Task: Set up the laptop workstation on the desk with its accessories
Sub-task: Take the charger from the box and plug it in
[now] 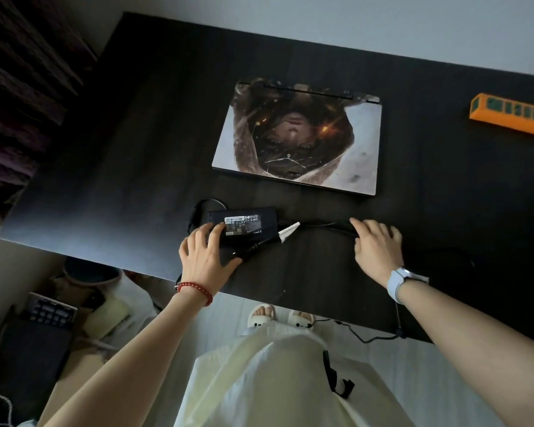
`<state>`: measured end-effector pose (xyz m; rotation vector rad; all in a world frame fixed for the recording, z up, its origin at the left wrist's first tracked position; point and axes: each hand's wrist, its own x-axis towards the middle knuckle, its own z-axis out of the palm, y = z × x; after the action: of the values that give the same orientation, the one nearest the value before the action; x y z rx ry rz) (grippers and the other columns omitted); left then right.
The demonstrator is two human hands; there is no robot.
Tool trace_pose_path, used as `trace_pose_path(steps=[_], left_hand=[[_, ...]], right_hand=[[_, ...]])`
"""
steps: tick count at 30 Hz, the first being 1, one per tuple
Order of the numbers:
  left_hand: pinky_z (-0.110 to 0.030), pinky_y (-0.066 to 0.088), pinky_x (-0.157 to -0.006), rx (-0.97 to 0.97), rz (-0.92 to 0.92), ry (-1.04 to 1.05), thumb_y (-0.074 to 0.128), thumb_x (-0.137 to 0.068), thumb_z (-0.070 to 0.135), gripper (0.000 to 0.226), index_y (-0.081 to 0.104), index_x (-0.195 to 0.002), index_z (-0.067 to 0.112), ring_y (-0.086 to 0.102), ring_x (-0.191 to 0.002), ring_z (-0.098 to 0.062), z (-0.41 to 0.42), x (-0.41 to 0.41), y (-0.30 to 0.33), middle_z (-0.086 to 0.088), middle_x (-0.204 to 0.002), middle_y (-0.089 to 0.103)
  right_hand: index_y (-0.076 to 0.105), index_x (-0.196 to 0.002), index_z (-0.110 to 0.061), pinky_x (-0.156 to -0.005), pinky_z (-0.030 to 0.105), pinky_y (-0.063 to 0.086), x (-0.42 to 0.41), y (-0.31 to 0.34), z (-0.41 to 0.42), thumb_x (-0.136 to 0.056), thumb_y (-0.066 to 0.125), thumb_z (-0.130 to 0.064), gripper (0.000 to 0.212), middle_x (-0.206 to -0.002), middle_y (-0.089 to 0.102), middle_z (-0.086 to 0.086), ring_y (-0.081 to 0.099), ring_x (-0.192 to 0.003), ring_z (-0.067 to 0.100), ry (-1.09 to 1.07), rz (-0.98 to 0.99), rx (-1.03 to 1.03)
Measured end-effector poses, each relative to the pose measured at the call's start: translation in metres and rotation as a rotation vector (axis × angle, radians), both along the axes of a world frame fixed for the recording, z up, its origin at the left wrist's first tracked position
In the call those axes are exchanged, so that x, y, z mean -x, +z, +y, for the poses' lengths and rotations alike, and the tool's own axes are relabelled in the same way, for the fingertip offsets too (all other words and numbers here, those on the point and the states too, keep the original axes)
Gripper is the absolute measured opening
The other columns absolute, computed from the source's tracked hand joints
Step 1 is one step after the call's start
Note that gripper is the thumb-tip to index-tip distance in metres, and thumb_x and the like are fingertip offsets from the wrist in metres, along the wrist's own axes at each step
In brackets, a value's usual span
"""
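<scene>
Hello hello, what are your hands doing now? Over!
Left hand resting on black power brick. Right hand on its black cable. Picture-covered laptop shut, unplugged. Orange power strip far right.

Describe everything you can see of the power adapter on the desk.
The power adapter is a flat black rectangular brick, apparently plastic, lying label-up near the desk's front edge, in front of the closed laptop. A white-printed label covers its top. Black cables leave both ends. The left hand rests on its near left corner.
</scene>
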<state>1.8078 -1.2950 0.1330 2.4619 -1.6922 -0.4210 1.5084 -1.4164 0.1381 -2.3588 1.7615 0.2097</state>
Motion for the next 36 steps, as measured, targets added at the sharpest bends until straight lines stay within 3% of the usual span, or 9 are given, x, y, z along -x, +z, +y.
trace_pose_path(steps=[6, 9, 12, 18, 22, 26, 32, 34, 36], left_hand=[[-0.047, 0.042, -0.081, 0.039, -0.064, -0.187, 0.082, -0.061, 0.03, 0.056, 0.06, -0.109, 0.012, 0.054, -0.098, -0.036, 0.001, 0.023, 0.003, -0.013, -0.106, 0.059], [-0.045, 0.038, -0.085, -0.017, -0.041, -0.235, 0.074, -0.072, 0.029, 0.048, 0.058, -0.114, 0.01, 0.052, -0.102, -0.034, -0.007, 0.039, 0.005, -0.012, -0.11, 0.059], [-0.047, 0.038, -0.088, -0.017, -0.021, -0.245, 0.072, -0.074, 0.023, 0.048, 0.057, -0.116, 0.009, 0.051, -0.106, -0.036, -0.019, 0.049, 0.009, -0.014, -0.114, 0.057], [-0.046, 0.049, -0.074, 0.105, -0.066, -0.613, 0.083, -0.055, 0.019, 0.05, 0.065, -0.101, 0.012, 0.063, -0.09, -0.032, -0.039, 0.096, 0.016, -0.012, -0.101, 0.065], [-0.046, 0.049, -0.077, 0.067, -0.007, -0.807, 0.082, -0.057, 0.017, 0.05, 0.066, -0.104, 0.012, 0.062, -0.097, -0.032, -0.049, 0.138, 0.014, -0.011, -0.105, 0.065], [-0.044, 0.034, -0.1, 0.006, 0.091, -0.935, 0.061, -0.081, 0.016, 0.051, 0.048, -0.13, 0.017, 0.041, -0.126, -0.029, -0.059, 0.173, 0.007, -0.009, -0.135, 0.048], [-0.05, 0.009, -0.112, -0.006, -0.015, -1.304, 0.045, -0.092, 0.024, 0.065, 0.009, -0.146, 0.031, -0.005, -0.143, -0.024, -0.077, 0.213, 0.011, 0.005, -0.157, 0.006], [-0.054, 0.001, -0.113, 0.0, -0.012, -1.382, 0.045, -0.093, 0.031, 0.056, 0.02, -0.144, 0.03, 0.002, -0.144, -0.023, -0.082, 0.225, 0.016, 0.004, -0.153, 0.021], [-0.051, 0.004, -0.113, 0.093, 0.086, -1.384, 0.049, -0.093, 0.026, 0.037, 0.049, -0.129, 0.022, 0.037, -0.132, -0.024, -0.089, 0.235, 0.026, -0.004, -0.131, 0.052]], right_hand=[[0.033, -0.141, -0.02, -0.108, 0.046, 0.025, -0.007, 0.004, 0.013, -0.091, 0.048, -0.017, 0.053, -0.139, 0.042, 0.007, 0.039, -0.127, 0.026, 0.024, -0.023, -0.041], [0.036, -0.14, -0.017, -0.108, 0.047, 0.029, 0.003, 0.006, 0.024, -0.089, 0.051, -0.013, 0.053, -0.14, 0.042, 0.01, 0.038, -0.129, 0.028, -0.023, -0.079, -0.022], [0.046, -0.133, -0.01, -0.096, 0.047, 0.04, 0.013, 0.011, 0.038, -0.085, 0.055, -0.006, 0.049, -0.131, 0.05, 0.015, 0.047, -0.119, 0.033, -0.143, -0.212, 0.027], [0.056, -0.107, -0.004, -0.077, 0.04, 0.047, 0.048, 0.014, 0.083, -0.08, 0.066, -0.009, 0.029, -0.103, 0.057, 0.017, 0.057, -0.095, 0.032, -0.536, -0.349, 0.15], [0.052, -0.112, -0.004, -0.083, 0.039, 0.046, 0.068, 0.005, 0.112, -0.085, 0.064, -0.028, 0.038, -0.112, 0.055, 0.015, 0.053, -0.103, 0.03, -0.896, -0.224, -0.087], [0.055, -0.105, -0.008, -0.084, 0.035, 0.048, 0.053, -0.001, 0.113, -0.095, 0.044, -0.029, 0.025, -0.108, 0.058, 0.01, 0.055, -0.1, 0.023, -0.822, -0.072, -0.24], [0.05, -0.097, -0.018, -0.067, 0.032, 0.053, 0.067, 0.024, 0.119, -0.096, 0.045, -0.024, 0.008, -0.076, 0.056, 0.001, 0.057, -0.066, 0.012, -0.94, -0.776, -0.37], [0.053, -0.095, -0.017, -0.057, 0.026, 0.051, 0.08, 0.042, 0.115, -0.095, 0.047, -0.022, 0.008, -0.073, 0.055, 0.002, 0.054, -0.059, 0.011, -0.976, -0.902, -0.332], [0.054, -0.096, -0.016, -0.051, 0.022, 0.046, 0.091, 0.061, 0.107, -0.094, 0.049, -0.019, 0.007, -0.069, 0.054, 0.002, 0.051, -0.053, 0.008, -0.933, -0.964, -0.339]])
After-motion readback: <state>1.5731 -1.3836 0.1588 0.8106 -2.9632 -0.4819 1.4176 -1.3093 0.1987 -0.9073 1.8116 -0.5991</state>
